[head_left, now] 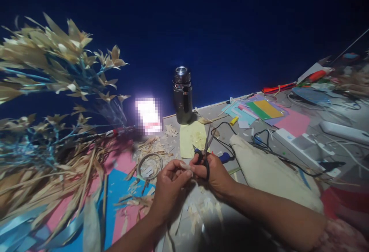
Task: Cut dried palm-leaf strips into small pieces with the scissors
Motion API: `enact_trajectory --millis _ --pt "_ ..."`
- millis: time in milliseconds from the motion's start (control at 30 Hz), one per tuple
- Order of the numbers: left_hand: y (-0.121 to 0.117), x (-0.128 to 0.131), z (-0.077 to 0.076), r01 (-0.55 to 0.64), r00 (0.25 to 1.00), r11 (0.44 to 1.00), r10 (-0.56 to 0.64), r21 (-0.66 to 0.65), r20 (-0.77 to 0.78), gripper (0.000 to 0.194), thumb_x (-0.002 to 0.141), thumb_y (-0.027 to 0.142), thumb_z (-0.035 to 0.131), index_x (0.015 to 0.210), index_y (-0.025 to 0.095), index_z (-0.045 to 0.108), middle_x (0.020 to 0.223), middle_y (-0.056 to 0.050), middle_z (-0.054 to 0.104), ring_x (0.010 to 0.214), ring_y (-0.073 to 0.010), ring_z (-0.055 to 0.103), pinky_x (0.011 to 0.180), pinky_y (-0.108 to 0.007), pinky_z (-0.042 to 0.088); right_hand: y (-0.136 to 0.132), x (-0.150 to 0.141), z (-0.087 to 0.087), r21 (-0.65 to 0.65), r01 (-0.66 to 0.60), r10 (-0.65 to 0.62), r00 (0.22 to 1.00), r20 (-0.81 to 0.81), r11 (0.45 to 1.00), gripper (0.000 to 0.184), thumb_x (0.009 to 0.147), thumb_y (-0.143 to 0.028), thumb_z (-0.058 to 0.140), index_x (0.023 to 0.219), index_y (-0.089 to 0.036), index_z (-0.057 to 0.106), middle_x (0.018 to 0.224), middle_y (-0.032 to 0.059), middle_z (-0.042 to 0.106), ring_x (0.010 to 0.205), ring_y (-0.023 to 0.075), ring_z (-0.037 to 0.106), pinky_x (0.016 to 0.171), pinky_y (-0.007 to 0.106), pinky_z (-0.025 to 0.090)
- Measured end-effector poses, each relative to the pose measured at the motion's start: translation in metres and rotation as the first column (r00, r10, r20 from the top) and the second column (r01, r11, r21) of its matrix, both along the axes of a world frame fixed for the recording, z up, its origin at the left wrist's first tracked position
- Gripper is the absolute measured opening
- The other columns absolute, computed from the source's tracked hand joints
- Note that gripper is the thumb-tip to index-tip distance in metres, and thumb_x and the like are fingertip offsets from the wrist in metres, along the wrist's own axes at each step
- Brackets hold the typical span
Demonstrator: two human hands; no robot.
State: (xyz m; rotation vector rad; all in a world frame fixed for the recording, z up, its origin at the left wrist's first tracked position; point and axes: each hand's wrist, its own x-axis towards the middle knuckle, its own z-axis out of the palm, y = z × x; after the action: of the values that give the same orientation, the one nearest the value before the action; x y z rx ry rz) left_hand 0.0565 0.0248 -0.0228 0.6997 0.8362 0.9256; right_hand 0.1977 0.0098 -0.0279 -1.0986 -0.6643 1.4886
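Note:
My left hand [172, 181] is closed, pinching a small pale piece of dried husk [186, 166] between thumb and fingers. Close against it, my right hand [216, 175] has its fingers through the dark handles of a pair of scissors [207, 163], blades pointing up and away. The right fingertips meet the husk piece too. Just beyond the hands lies a yellow sheet [190, 138]. A blue-handled tool [225, 157] with a black cord rests right of the scissors. To the left, a roll of tape [150, 166] lies among husk scraps [152, 144].
A steel flask [182, 98] stands at the table's back edge beside a bright blurred screen [148, 115]. Pale artificial flowers [66, 48] rise at left above dried husks [83, 179]. Right are a cream cloth bundle [273, 171], a white power strip [305, 150] and coloured sheets [265, 110].

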Motion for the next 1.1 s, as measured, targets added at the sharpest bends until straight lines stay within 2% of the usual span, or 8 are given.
enact_trajectory --millis 133,333,500,667,867,967,1100 --pt "0.001 -0.001 -0.003 -0.029 0.999 1.000 0.029 0.000 -0.019 0.027 0.069 0.028 0.085 0.073 0.017 0.060 0.056 0.004 0.058 0.052 -0.0086 0.050 0.055 -0.021 0.040 -0.002 -0.002 -0.004 -0.005 -0.008 0.008 0.999 0.053 1.000 0.037 0.058 -0.030 0.088 0.079 -0.017 0.061 0.062 -0.0046 0.057 0.052 0.0095 0.048 0.052 0.022 0.037" --pt "0.000 -0.006 -0.006 -0.042 0.986 0.996 0.054 0.074 -0.158 0.025 0.069 0.028 0.085 0.074 0.017 0.063 0.066 0.002 0.063 0.064 -0.0121 0.057 0.066 -0.025 0.047 -0.002 -0.006 -0.011 -0.011 0.013 -0.013 0.999 0.035 1.000 0.039 0.057 -0.030 0.088 0.081 -0.017 0.059 0.062 -0.0055 0.054 0.051 0.0083 0.044 0.049 0.020 0.033" --pt "0.001 -0.008 -0.009 -0.045 0.971 0.987 0.080 0.156 -0.226 0.021 0.070 0.030 0.084 0.071 0.015 0.069 0.064 0.001 0.060 0.061 -0.0107 0.050 0.059 -0.022 0.042 -0.001 -0.006 -0.011 -0.001 0.040 -0.040 0.998 0.058 0.999 0.040 0.059 -0.033 0.087 0.082 -0.017 0.059 0.060 -0.0061 0.053 0.050 0.0087 0.044 0.049 0.021 0.035" --pt "0.005 -0.011 -0.009 -0.025 0.974 0.985 0.062 0.170 -0.219 0.021 0.073 0.031 0.082 0.067 0.016 0.068 0.059 0.002 0.058 0.058 -0.0107 0.048 0.057 -0.022 0.040 -0.002 -0.006 -0.010 0.014 0.010 -0.010 0.999 0.043 1.000 0.044 0.056 -0.031 0.090 0.083 -0.018 0.058 0.063 -0.0054 0.057 0.052 0.0093 0.048 0.051 0.021 0.037" --pt "0.005 -0.011 -0.008 -0.012 0.960 0.972 0.077 0.235 -0.270 0.017 0.072 0.029 0.083 0.068 0.016 0.072 0.066 0.000 0.061 0.064 -0.0128 0.052 0.061 -0.024 0.044 -0.001 -0.006 -0.010 0.031 0.039 -0.041 0.996 0.082 0.999 0.042 0.057 -0.030 0.089 0.083 -0.017 0.059 0.065 -0.0048 0.057 0.053 0.0085 0.046 0.049 0.020 0.035" --pt "0.007 -0.008 -0.010 -0.031 0.971 0.974 0.083 0.224 -0.226 0.017 0.069 0.027 0.084 0.070 0.015 0.072 0.066 0.000 0.061 0.064 -0.0127 0.053 0.060 -0.024 0.044 0.000 -0.006 -0.011 0.024 0.047 -0.050 0.990 0.134 0.999 0.038 0.060 -0.032 0.087 0.081 -0.017 0.059 0.060 -0.0054 0.056 0.049 0.0088 0.045 0.046 0.020 0.035" --pt "0.008 -0.007 -0.010 0.024 0.998 0.996 -0.020 0.086 -0.052 0.023 0.070 0.029 0.084 0.072 0.016 0.066 0.059 0.002 0.059 0.053 -0.0101 0.051 0.054 -0.023 0.040 0.000 -0.005 -0.007 0.027 0.021 -0.025 0.982 0.187 0.999 0.038 0.059 -0.030 0.087 0.082 -0.017 0.059 0.062 -0.0027 0.060 0.051 0.0113 0.053 0.049 0.022 0.041"
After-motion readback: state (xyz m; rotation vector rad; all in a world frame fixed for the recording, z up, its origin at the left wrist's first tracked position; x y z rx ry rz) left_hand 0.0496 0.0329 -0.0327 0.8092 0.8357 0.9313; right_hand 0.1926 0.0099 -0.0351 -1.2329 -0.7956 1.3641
